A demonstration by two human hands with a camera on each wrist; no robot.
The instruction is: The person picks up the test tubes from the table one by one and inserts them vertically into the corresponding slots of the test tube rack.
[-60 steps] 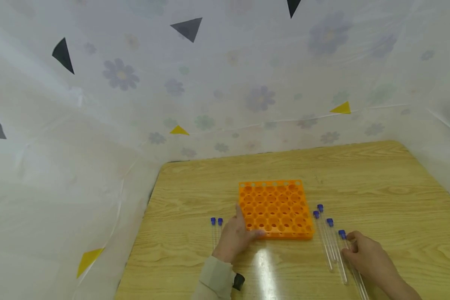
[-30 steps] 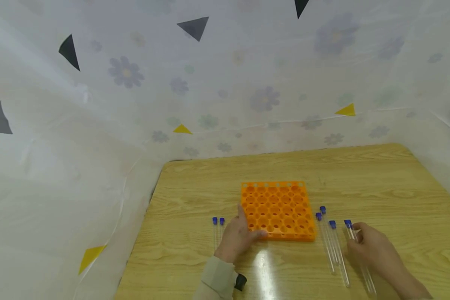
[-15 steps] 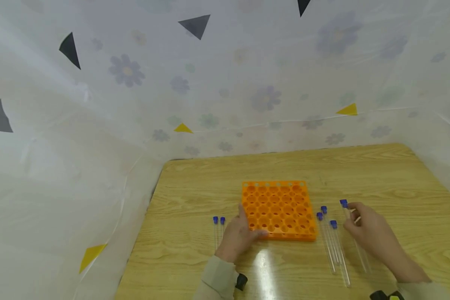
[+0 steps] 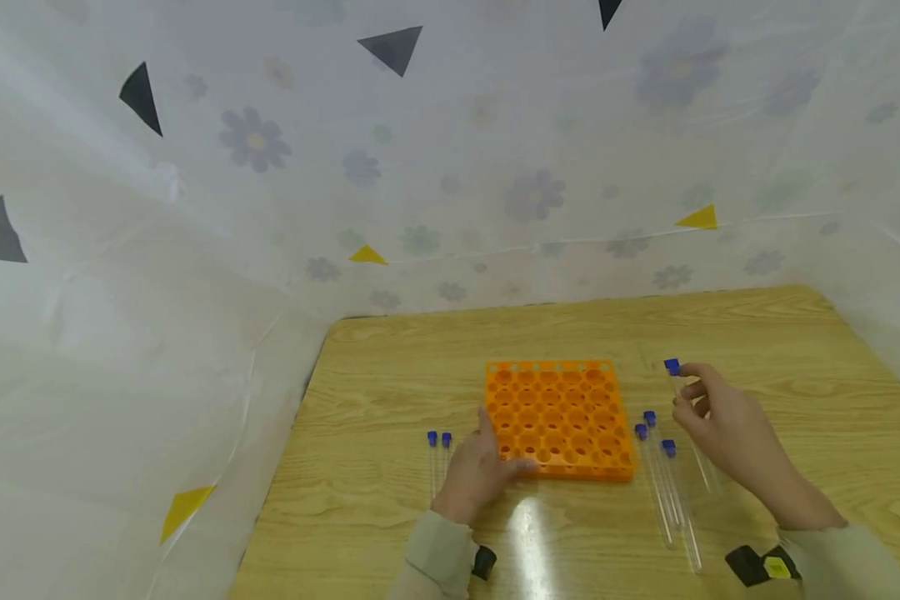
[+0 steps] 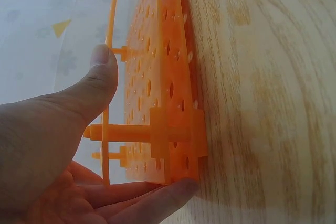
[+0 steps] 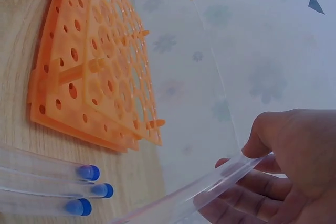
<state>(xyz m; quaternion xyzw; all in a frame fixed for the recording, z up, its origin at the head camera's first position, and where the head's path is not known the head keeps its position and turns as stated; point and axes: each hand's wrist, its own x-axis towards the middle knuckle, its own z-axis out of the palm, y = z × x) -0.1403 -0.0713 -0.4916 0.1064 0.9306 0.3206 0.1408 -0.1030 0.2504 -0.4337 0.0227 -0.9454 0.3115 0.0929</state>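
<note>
An orange test tube rack [image 4: 558, 421] with rows of round holes stands mid-table. My left hand [image 4: 474, 475] grips its near left corner; in the left wrist view the thumb [image 5: 107, 69] lies against the top plate and the fingers reach along the side. My right hand [image 4: 735, 429] pinches a clear test tube [image 6: 205, 184] just under its blue cap, right of the rack. This tube is raised off the table and tilted, its lower end toward me. Three more capped test tubes [image 4: 660, 492] lie between the rack and my right forearm.
Two blue-capped test tubes [image 4: 432, 467] lie left of the rack, partly behind my left hand. The wood-grain table [image 4: 390, 375] is bounded by pale flower-patterned sheeting [image 4: 450, 167] at the back and sides.
My right hand has picked a test tube up from the group at right and carried it up and away from me. My left hand has stayed on the rack.
</note>
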